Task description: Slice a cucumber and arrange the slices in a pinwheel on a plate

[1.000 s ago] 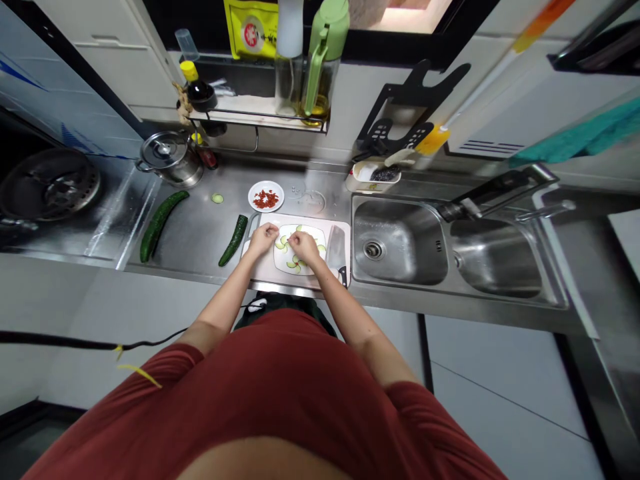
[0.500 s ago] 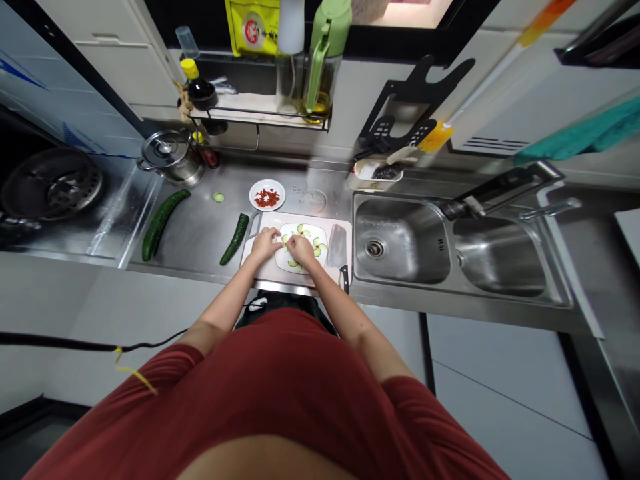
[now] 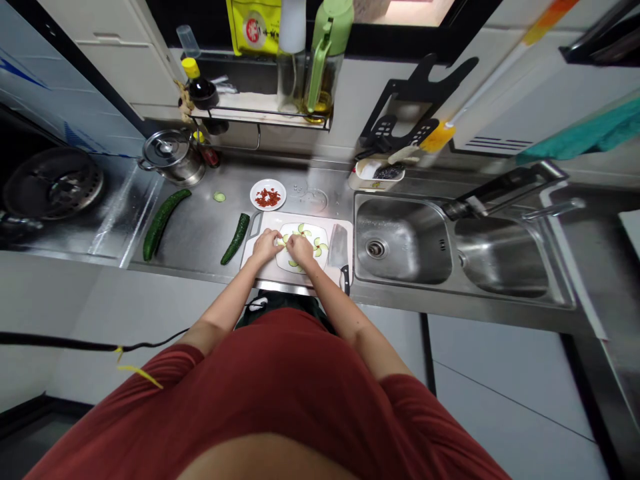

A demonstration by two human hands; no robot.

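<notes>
A white square plate lies on the cutting board, with several thin green-edged cucumber slices set out in small curved groups. My left hand reaches over the plate's left side, fingertips pinched at a cucumber slice. Close beside it, my right hand is over the plate with curled fingers pressed together; whatever they hold is too small to make out. To the right on the board rests a cleaver, its black handle toward me.
Left of the board are a cut cucumber, a whole cucumber and a cucumber end piece. Behind the board sits a small plate of chopped red pieces. A double sink is at right, a lidded pot at back left.
Both hands stay nearly in place over the plate, with only slight finger movement. The whole view shifts a little.
</notes>
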